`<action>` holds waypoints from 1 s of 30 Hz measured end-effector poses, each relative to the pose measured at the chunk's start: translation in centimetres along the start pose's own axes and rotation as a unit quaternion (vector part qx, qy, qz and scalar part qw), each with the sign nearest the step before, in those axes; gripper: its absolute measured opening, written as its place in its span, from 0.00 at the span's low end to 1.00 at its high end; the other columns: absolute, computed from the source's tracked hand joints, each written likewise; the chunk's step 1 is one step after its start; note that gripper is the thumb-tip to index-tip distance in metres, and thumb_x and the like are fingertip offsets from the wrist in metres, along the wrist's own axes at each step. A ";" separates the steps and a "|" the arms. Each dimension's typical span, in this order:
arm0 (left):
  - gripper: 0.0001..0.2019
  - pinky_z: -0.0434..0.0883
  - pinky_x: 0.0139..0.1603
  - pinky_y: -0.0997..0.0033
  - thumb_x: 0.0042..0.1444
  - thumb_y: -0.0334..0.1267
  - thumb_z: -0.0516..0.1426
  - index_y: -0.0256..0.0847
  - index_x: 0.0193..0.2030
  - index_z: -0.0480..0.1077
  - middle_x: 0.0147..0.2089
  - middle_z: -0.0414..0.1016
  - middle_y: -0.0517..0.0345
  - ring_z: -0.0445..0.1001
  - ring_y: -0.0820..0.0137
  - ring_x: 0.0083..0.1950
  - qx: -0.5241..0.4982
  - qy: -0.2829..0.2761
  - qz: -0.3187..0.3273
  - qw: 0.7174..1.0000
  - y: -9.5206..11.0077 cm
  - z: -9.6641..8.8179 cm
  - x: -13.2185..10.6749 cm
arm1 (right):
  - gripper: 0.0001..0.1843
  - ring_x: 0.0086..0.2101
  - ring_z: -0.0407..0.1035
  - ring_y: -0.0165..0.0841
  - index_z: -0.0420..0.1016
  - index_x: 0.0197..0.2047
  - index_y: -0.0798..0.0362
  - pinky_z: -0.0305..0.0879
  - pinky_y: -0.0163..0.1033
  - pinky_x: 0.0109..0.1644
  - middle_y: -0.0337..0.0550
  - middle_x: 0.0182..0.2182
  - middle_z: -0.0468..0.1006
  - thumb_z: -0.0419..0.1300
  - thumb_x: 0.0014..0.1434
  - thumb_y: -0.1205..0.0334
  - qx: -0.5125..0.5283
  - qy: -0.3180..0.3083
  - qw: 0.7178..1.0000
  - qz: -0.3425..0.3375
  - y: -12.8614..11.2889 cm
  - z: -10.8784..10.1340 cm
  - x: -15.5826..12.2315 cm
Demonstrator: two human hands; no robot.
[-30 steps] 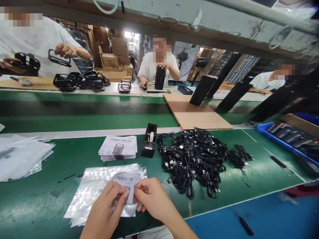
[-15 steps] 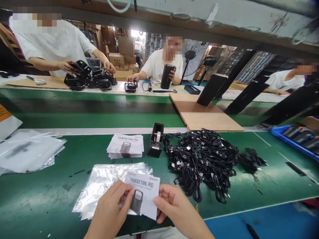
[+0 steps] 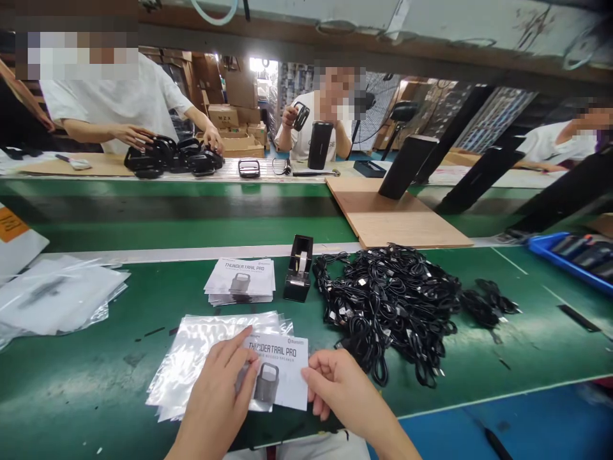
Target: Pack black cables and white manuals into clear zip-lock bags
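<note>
A white "Thunder Trail Pro" leaflet (image 3: 282, 377) lies over a stack of clear plastic bags (image 3: 191, 358) at the near edge of the green bench. My left hand (image 3: 223, 396) rests on the leaflet's left side, fingers pressed on the paper and the bag under it. My right hand (image 3: 338, 386) pinches the leaflet's right edge with curled fingers. Behind them a second stack of the same leaflets (image 3: 241, 280) lies on the mat. A black tape dispenser (image 3: 299, 276) stands to the right of that stack.
A large heap of black coiled cables (image 3: 393, 306) fills the bench right of my hands. More plastic bags (image 3: 52, 300) lie at the far left. A blue tray (image 3: 575, 259) is at the right edge. Across the conveyor, three people handle black speakers (image 3: 320, 145) and handles.
The leaflet went from folded and bunched between my fingers to flat and spread on the bags. My hands moved apart to its two sides. The person opposite lifted a black handle.
</note>
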State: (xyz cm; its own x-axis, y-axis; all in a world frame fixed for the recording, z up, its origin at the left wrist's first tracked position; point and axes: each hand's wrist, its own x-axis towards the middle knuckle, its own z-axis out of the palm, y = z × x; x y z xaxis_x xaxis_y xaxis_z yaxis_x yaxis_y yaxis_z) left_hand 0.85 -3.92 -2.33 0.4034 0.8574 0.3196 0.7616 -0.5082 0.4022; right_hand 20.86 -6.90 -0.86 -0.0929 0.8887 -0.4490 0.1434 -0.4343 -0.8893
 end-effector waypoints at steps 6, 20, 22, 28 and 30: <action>0.14 0.73 0.44 0.59 0.59 0.37 0.48 0.40 0.51 0.63 0.48 0.73 0.48 0.69 0.61 0.50 0.001 0.019 -0.009 1.000 0.6 1.0 -0.4 | 0.14 0.14 0.61 0.23 0.62 0.24 0.55 0.57 0.27 0.16 0.33 0.15 0.67 0.56 0.50 0.52 0.046 0.046 0.998 -0.012 1.0 1.1 0.9; 0.07 0.65 0.55 0.49 0.60 0.35 0.46 0.42 0.40 0.64 0.61 0.60 0.47 0.54 0.57 0.64 -0.007 -0.002 -0.031 0.999 0.9 2.1 -1.2 | 0.11 0.16 0.63 0.26 0.61 0.23 0.53 0.59 0.29 0.19 0.33 0.15 0.65 0.51 0.54 0.57 -0.038 0.083 0.996 -0.020 0.9 -0.2 0.2; 0.07 0.59 0.59 0.44 0.60 0.34 0.45 0.42 0.39 0.63 0.64 0.56 0.48 0.52 0.58 0.65 -0.011 0.017 -0.032 0.999 1.1 2.7 -1.4 | 0.12 0.16 0.64 0.26 0.61 0.23 0.53 0.59 0.29 0.19 0.33 0.14 0.65 0.51 0.55 0.57 -0.057 0.091 0.994 -0.025 1.3 0.0 0.2; 0.08 0.52 0.62 0.42 0.60 0.33 0.45 0.41 0.43 0.62 0.63 0.58 0.48 0.49 0.59 0.66 -0.016 0.033 -0.024 0.999 1.1 3.6 -1.8 | 0.11 0.16 0.65 0.27 0.63 0.24 0.54 0.59 0.29 0.17 0.34 0.16 0.67 0.52 0.53 0.58 -0.035 0.044 0.998 -0.021 1.3 1.2 0.6; 0.09 0.51 0.62 0.41 0.60 0.33 0.44 0.41 0.45 0.61 0.63 0.58 0.47 0.50 0.59 0.66 -0.017 0.030 -0.030 0.999 1.2 3.5 -1.8 | 0.11 0.16 0.65 0.26 0.64 0.25 0.54 0.59 0.29 0.17 0.34 0.16 0.67 0.53 0.52 0.56 -0.002 0.062 0.998 -0.026 1.0 1.4 0.9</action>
State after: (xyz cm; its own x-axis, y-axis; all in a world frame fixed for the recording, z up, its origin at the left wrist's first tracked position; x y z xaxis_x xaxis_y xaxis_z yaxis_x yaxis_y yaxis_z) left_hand 2.74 -5.81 -5.42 0.3258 0.8806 0.3440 0.7657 -0.4592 0.4503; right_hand 19.49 -6.69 -2.25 0.0230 0.9217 -0.3873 0.1461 -0.3863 -0.9107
